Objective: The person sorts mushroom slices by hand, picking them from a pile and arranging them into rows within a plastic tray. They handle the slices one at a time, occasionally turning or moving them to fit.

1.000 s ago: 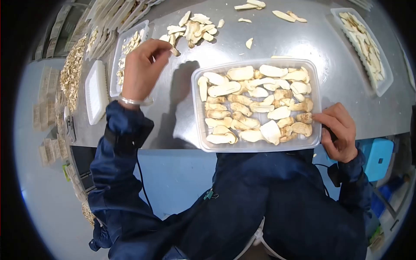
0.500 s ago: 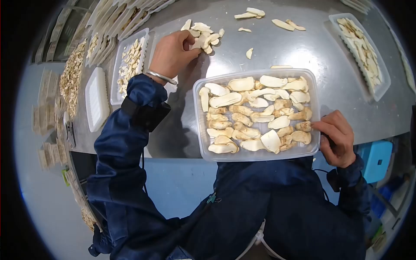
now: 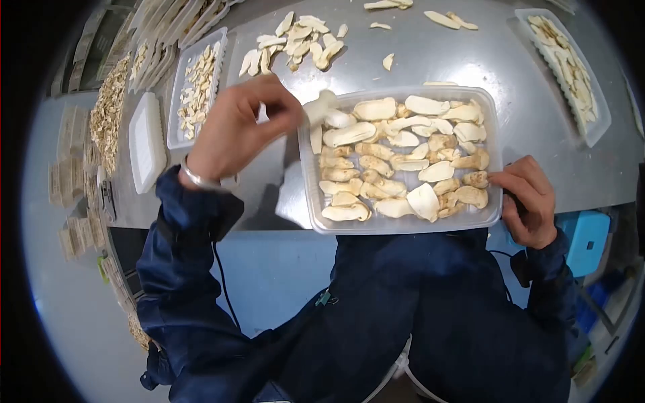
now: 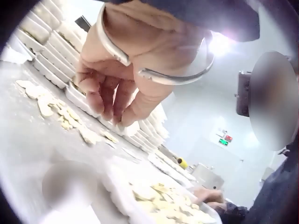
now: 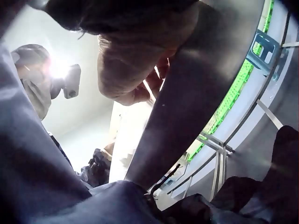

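My left hand [image 3: 245, 121] pinches a pale mushroom slice [image 3: 319, 107] between thumb and fingers, over the upper left corner of a clear plastic tray [image 3: 403, 226]. The slice looks blurred in the head view; in the left wrist view, the fingertips come together above the table. Rows of mushroom slices [image 3: 437, 172], some with brown skin, lie in the tray. At the tray's right side my right hand [image 3: 527, 201] grips the rim, with the forefinger over the edge and the thumb outside. A pile of loose mushroom slices [image 3: 302, 43] lies beyond the tray.
Another tray of slices [image 3: 564, 74] stands at the right, and one with small pieces [image 3: 198, 84] at the left. Beside that lies a white tray [image 3: 148, 144]. Stacked filled trays [image 3: 175, 23] rise at the back left. A few single slices [image 3: 388, 62] are scattered on the metal table [image 3: 430, 60].
The left hand reached forward into the loose pile, then came back toward the tray with a mushroom slice. The right hand has stayed at the tray's right rim.
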The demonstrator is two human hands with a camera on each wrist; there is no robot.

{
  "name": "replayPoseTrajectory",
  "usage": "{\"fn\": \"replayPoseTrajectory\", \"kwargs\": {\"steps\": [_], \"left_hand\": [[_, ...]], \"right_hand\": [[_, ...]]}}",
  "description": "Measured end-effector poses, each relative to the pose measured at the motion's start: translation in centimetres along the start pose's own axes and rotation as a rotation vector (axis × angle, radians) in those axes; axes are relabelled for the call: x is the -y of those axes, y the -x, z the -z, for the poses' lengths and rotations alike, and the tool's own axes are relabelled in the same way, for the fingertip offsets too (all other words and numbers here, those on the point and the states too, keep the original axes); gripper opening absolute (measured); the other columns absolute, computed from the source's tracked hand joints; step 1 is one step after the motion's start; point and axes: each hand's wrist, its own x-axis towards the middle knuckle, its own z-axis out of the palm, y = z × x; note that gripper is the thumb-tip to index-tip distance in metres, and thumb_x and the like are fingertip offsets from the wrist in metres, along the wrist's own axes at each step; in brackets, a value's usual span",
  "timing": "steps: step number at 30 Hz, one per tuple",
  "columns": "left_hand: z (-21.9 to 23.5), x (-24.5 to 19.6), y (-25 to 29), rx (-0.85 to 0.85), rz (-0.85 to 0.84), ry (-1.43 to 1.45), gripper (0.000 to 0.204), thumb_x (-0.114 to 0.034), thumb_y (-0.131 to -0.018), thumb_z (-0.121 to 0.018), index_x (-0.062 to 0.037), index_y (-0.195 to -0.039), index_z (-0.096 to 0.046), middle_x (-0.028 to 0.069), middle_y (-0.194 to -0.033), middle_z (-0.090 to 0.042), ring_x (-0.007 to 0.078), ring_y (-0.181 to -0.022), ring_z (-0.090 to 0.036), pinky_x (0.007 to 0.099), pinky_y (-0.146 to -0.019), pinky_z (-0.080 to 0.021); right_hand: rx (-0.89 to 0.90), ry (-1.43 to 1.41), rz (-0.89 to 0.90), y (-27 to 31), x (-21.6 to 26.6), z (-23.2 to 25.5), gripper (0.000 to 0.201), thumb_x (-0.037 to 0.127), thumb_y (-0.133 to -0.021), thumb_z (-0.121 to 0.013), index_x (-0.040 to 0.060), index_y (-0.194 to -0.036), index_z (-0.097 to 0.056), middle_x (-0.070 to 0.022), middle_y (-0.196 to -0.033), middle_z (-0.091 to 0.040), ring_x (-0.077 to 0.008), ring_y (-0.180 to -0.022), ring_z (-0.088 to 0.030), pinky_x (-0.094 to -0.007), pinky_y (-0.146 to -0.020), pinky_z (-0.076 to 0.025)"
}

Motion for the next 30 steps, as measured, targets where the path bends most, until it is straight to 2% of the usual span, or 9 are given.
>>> {"fn": "replayPoseTrajectory", "kwargs": {"steps": [2,4,7,13,22,25,28,29,30], "left_hand": [[-1.0,-1.8,2.0,0.164,0.023,0.159,0.006,-0.003,-0.083,-0.075,-0.0022,-0.087,-0.071,0.0033,-0.085,-0.063,0.0157,-0.078,-0.061,0.0337,-0.069,-0.045],[-1.6,-2.6,3.0,0.246,-0.078,0.025,0.009,-0.001,-0.082,-0.075,0.0003,-0.089,-0.070,0.0077,-0.086,-0.062,0.0233,-0.081,-0.062,0.0383,-0.071,-0.047],[-2.4,-3.0,2.8,0.294,-0.123,-0.046,0.010,-0.002,-0.082,-0.075,0.0003,-0.090,-0.070,0.0110,-0.086,-0.061,0.0305,-0.083,-0.061,0.0399,-0.071,-0.048],[-3.4,-2.5,2.8,0.331,-0.208,-0.113,0.009,-0.004,-0.080,-0.075,-0.0028,-0.087,-0.070,0.0102,-0.084,-0.060,0.0323,-0.085,-0.061,0.0434,-0.076,-0.046],[-2.6,-2.4,2.1,0.405,-0.193,-0.137,0.010,-0.007,-0.079,-0.078,-0.0059,-0.085,-0.069,0.0069,-0.085,-0.060,0.0302,-0.088,-0.062,0.0417,-0.081,-0.044],[-2.8,-2.5,2.3,0.352,-0.232,-0.190,0.011,-0.008,-0.079,-0.078,-0.0054,-0.087,-0.070,0.0069,-0.083,-0.060,0.0282,-0.084,-0.062,0.0401,-0.076,-0.045],[-1.7,-1.9,2.0,0.238,-0.106,-0.093,0.012,-0.005,-0.080,-0.078,-0.0042,-0.090,-0.072,0.0067,-0.080,-0.061,0.0229,-0.075,-0.060,0.0350,-0.068,-0.047],[-1.2,-1.6,1.7,0.100,0.044,-0.037,0.010,-0.002,-0.082,-0.076,-0.0017,-0.092,-0.071,0.0056,-0.078,-0.063,0.0148,-0.070,-0.059,0.0288,-0.064,-0.047],[-0.9,0.2,1.5,-0.117,0.078,-0.081,0.007,-0.002,-0.087,-0.073,0.0005,-0.092,-0.070,0.0042,-0.079,-0.066,0.0090,-0.072,-0.059,0.0254,-0.068,-0.049]], "right_hand": [[0.006,0.002,0.015,-0.1,-0.1,0.0,0.039,-0.005,-0.069,-0.059,-0.0033,-0.107,-0.070,-0.0159,-0.090,-0.065,-0.0303,-0.075,-0.057,-0.0375,-0.066,-0.046],[0.007,-0.001,0.010,-0.1,-0.1,-0.1,0.040,-0.005,-0.069,-0.058,-0.0035,-0.107,-0.070,-0.0156,-0.089,-0.064,-0.0301,-0.075,-0.056,-0.0379,-0.066,-0.046],[0.001,0.004,0.016,-0.1,-0.1,0.0,0.040,-0.005,-0.069,-0.058,-0.0035,-0.106,-0.070,-0.0155,-0.089,-0.064,-0.0300,-0.075,-0.056,-0.0380,-0.066,-0.046],[0.001,0.018,0.024,-0.1,-0.2,0.0,0.040,-0.005,-0.069,-0.058,-0.0036,-0.106,-0.070,-0.0156,-0.089,-0.064,-0.0301,-0.075,-0.056,-0.0378,-0.065,-0.046],[-0.001,0.006,0.014,-0.1,-0.1,0.1,0.041,-0.006,-0.068,-0.059,-0.0034,-0.107,-0.070,-0.0157,-0.088,-0.063,-0.0305,-0.074,-0.056,-0.0383,-0.065,-0.045],[-0.005,0.004,0.014,-0.2,0.0,0.0,0.042,-0.006,-0.067,-0.058,-0.0031,-0.107,-0.070,-0.0156,-0.087,-0.063,-0.0307,-0.074,-0.056,-0.0385,-0.065,-0.045],[-0.009,0.009,0.011,-0.2,0.0,-0.1,0.042,-0.006,-0.067,-0.059,-0.0031,-0.107,-0.070,-0.0156,-0.087,-0.063,-0.0308,-0.074,-0.056,-0.0387,-0.065,-0.045],[-0.008,0.008,0.007,-0.2,0.0,0.0,0.042,-0.006,-0.067,-0.059,-0.0031,-0.107,-0.070,-0.0157,-0.087,-0.063,-0.0309,-0.074,-0.056,-0.0387,-0.065,-0.046],[-0.007,0.006,0.003,-0.2,0.1,0.0,0.042,-0.006,-0.067,-0.059,-0.0031,-0.107,-0.070,-0.0158,-0.087,-0.063,-0.0309,-0.074,-0.056,-0.0387,-0.065,-0.046]]}}
